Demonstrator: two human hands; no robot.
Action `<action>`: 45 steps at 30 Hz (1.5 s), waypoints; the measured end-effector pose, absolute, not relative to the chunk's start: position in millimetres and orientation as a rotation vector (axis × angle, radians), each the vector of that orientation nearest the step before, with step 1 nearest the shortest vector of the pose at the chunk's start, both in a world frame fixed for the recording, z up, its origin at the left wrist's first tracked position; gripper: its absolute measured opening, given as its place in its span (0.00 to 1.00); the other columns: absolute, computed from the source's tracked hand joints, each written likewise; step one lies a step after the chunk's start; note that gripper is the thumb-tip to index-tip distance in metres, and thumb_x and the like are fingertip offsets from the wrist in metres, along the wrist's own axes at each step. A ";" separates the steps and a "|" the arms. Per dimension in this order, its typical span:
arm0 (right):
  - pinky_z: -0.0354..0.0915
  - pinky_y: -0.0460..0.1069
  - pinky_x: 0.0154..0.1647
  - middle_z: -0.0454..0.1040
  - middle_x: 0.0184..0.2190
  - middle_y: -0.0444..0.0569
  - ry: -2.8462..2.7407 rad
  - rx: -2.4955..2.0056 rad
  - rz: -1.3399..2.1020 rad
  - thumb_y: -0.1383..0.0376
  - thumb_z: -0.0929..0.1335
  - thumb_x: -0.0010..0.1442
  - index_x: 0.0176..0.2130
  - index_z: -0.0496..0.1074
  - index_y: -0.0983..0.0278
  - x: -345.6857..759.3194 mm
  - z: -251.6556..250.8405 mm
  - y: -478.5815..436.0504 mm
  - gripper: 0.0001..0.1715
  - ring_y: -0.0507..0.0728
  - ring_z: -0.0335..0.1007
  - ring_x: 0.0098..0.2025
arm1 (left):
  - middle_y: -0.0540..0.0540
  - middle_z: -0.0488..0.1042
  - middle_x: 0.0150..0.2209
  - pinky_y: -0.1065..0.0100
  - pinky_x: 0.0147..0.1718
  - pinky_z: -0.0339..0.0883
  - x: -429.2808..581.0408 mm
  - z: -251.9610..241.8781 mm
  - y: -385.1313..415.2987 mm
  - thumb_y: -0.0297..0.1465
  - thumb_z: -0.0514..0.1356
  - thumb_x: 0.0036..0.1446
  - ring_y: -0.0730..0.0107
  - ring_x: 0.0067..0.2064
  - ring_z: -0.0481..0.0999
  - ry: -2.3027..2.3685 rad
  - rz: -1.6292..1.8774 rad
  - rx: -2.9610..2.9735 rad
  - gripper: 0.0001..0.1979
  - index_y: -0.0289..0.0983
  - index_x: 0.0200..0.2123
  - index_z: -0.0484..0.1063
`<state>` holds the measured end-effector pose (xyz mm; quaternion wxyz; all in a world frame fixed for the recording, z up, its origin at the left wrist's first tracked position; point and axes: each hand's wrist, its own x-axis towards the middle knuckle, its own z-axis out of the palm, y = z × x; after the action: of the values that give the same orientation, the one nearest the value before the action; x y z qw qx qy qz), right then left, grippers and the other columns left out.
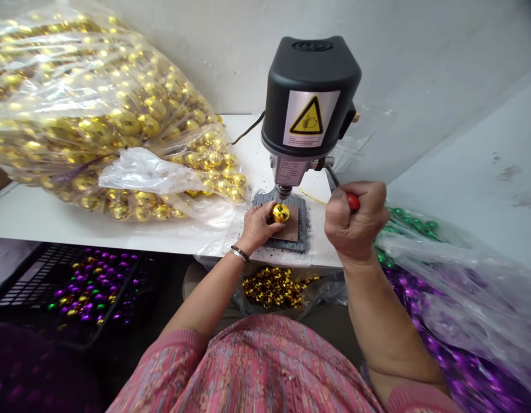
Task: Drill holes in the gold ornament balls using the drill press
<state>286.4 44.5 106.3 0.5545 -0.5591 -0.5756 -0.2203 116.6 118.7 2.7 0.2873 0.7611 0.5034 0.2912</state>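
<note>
My left hand (260, 226) pinches a shiny gold ball (280, 213) over a brown board (291, 226) on the grey base (303, 244) of a bench drill press. The press's black motor housing (310, 69) carries a yellow warning label. Its chuck (284, 192) sits directly above the ball, and the thin bit reaches the ball's top; how deep it goes I cannot tell. To the right of the press, my right hand (355, 221) is wrapped round the red-knobbed feed lever (353, 202). Dark shavings lie scattered around the base.
A big clear bag of gold balls (127, 123) covers the table's left side. Gold beads (276, 287) lie in plastic at my lap. Left below stands a black crate (28, 281) with purple, gold and green beads. Bags of green (414, 223) and purple beads (467, 367) are at right.
</note>
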 end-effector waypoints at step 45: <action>0.54 0.47 0.32 0.57 0.21 0.38 -1.164 -1.367 -0.237 0.58 0.60 0.63 0.28 0.57 0.61 290.5 177.9 82.2 0.14 0.49 0.55 0.26 | 0.33 0.81 0.49 0.55 0.60 0.67 25.9 2.5 188.1 0.25 0.58 0.57 0.51 0.55 0.78 1.816 0.725 1.831 0.14 0.33 0.45 0.80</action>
<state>290.5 82.2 177.9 0.6175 -0.5937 -0.5056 -0.1029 25.9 188.1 2.5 0.2294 0.6654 0.6598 0.2633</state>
